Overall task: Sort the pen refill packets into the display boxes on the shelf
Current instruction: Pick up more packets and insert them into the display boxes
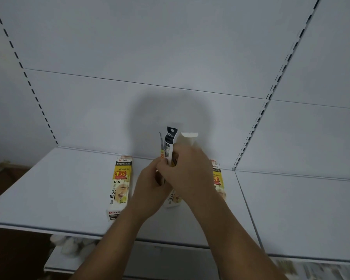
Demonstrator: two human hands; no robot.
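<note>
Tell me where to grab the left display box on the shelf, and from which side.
Pinch the left display box across its two long side walls near mid-length, coming from above. It seems to lie flat, long and narrow, printed face up, with bare shelf on its left.

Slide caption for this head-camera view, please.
Left hand and right hand grip a black-topped refill packet upright over the middle display box on a white shelf.

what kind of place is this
Likely a stationery shop or its stockroom: a white shelf with slotted uprights, printed display boxes bearing a price mark, and refill packets held over them.
</note>
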